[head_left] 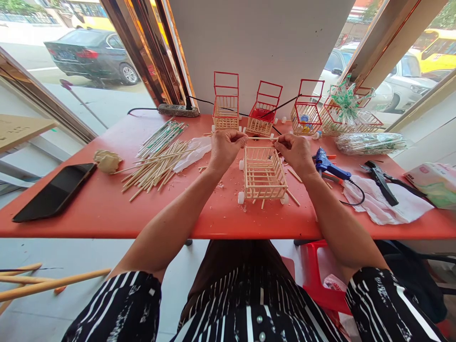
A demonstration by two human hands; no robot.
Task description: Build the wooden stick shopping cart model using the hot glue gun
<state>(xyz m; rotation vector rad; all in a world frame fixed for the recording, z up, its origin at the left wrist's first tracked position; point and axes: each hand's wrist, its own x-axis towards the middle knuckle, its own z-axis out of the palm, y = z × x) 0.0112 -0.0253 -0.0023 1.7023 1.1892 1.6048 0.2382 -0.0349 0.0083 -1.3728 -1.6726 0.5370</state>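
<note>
Between my two hands a thin wooden stick (pixel 261 138) spans level over the far end of a small cart (pixel 264 173) built of pale sticks with white wheels. My left hand (pixel 228 148) pinches the stick's left end between thumb and fingers. At its other end my right hand (pixel 294 151) pinches it the same way, close to the cart's far right corner. The cart stands on the red table (pixel 171 221). Whether the stick touches the cart, I cannot tell. Just right of my right hand lies a blue glue gun (pixel 329 166).
Several finished carts with red handles, such as this one (pixel 226 104), line the back. Loose sticks (pixel 156 171) and a phone (pixel 55 192) lie left. Pliers (pixel 383 183) rest on a white cloth (pixel 406 204) at right. A power strip (pixel 178 110) sits at the back edge.
</note>
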